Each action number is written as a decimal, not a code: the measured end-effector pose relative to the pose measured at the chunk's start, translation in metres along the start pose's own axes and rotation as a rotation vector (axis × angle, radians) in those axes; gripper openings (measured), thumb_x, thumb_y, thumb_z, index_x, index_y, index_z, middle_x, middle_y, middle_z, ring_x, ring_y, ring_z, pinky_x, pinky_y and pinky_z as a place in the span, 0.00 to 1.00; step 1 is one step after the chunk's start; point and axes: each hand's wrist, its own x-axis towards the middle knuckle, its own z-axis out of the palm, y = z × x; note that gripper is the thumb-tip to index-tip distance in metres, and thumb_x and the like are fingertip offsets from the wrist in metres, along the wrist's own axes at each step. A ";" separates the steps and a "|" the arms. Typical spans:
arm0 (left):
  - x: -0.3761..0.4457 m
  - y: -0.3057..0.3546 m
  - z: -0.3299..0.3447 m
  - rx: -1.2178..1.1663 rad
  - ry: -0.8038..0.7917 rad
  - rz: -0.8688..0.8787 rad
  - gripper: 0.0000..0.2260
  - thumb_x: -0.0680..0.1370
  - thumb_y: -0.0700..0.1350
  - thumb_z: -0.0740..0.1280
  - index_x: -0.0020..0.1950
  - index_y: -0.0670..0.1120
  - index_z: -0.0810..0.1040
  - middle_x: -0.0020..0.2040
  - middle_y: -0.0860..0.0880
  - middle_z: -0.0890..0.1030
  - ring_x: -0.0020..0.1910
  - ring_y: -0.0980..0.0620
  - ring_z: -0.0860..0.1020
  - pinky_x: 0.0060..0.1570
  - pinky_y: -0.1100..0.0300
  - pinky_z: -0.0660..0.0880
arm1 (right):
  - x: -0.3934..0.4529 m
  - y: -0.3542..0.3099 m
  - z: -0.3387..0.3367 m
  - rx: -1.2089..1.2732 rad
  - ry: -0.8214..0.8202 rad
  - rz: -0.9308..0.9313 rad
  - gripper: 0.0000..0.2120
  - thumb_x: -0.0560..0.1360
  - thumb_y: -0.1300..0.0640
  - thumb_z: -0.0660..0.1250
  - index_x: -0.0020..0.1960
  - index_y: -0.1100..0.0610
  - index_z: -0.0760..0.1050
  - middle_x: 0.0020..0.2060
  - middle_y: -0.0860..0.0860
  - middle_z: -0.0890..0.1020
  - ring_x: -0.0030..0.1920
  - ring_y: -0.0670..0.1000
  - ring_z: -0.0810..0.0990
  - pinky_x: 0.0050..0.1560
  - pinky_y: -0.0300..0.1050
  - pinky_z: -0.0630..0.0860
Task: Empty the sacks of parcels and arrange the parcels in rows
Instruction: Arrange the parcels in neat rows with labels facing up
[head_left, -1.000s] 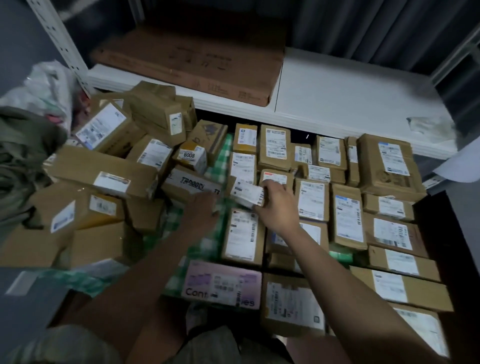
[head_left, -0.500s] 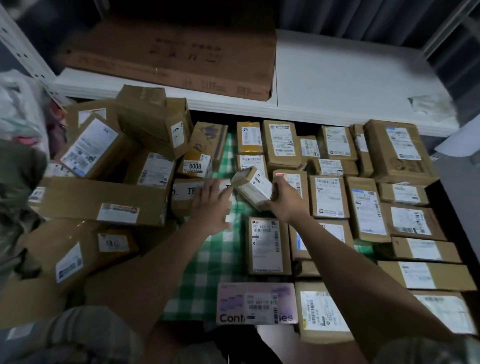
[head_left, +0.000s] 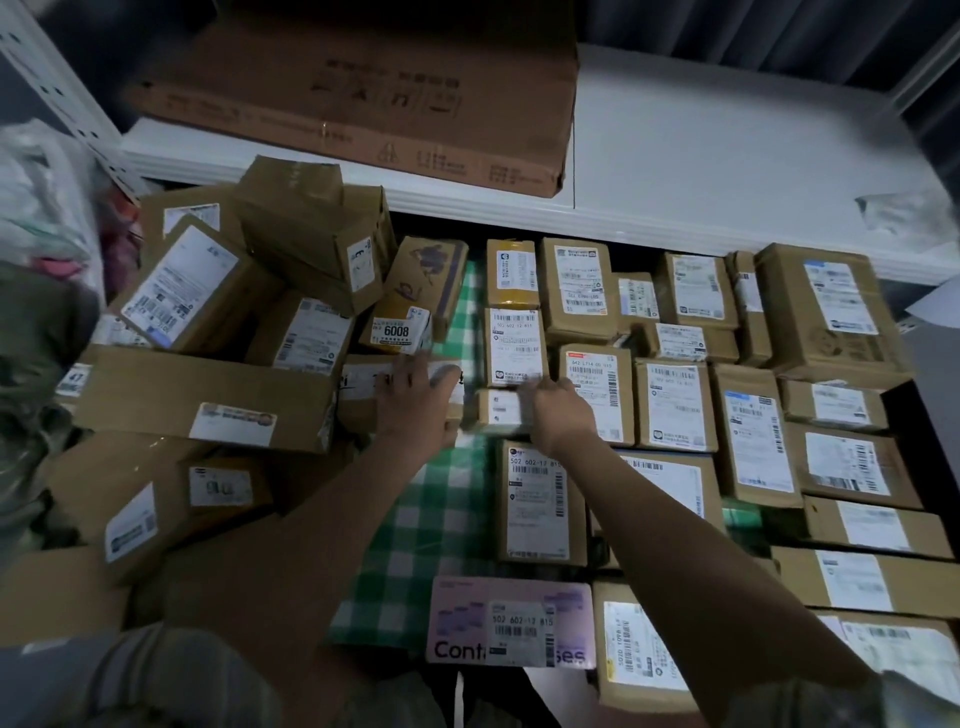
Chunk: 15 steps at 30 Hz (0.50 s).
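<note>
A small brown parcel with a white label lies on the green checked cloth, in the gap at the left end of the parcel rows. My right hand grips its right end with curled fingers. My left hand rests with spread fingers on a white-labelled parcel at the edge of the loose pile. The rows hold several labelled brown boxes laid flat, label up, to the right of my hands.
A white shelf runs above the rows, with a large flat carton on it. A white plastic sack and a dark green one sit at the far left. A pink box lies near me.
My right hand has lowered the small parcel from mid-air onto the cloth beside the rows. My left hand has moved forward onto the white-labelled parcel.
</note>
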 end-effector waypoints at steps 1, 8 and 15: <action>-0.001 0.001 -0.001 0.001 0.002 -0.001 0.34 0.74 0.55 0.69 0.75 0.54 0.56 0.77 0.41 0.49 0.76 0.36 0.49 0.72 0.38 0.54 | 0.001 -0.002 0.001 -0.049 -0.020 -0.011 0.20 0.78 0.62 0.62 0.70 0.56 0.67 0.67 0.57 0.71 0.69 0.59 0.65 0.59 0.53 0.74; 0.000 0.003 0.001 -0.004 0.019 -0.014 0.35 0.74 0.55 0.69 0.76 0.55 0.55 0.77 0.41 0.50 0.76 0.36 0.49 0.72 0.37 0.53 | 0.011 0.008 0.024 -0.070 -0.165 -0.074 0.27 0.78 0.46 0.63 0.73 0.51 0.63 0.70 0.55 0.67 0.72 0.60 0.58 0.71 0.59 0.55; 0.002 0.008 0.002 -0.013 -0.004 -0.046 0.37 0.74 0.55 0.69 0.76 0.55 0.53 0.77 0.41 0.49 0.76 0.35 0.47 0.72 0.35 0.52 | 0.010 0.016 0.014 0.036 -0.138 -0.151 0.28 0.77 0.47 0.60 0.76 0.48 0.61 0.72 0.54 0.63 0.72 0.59 0.55 0.68 0.59 0.56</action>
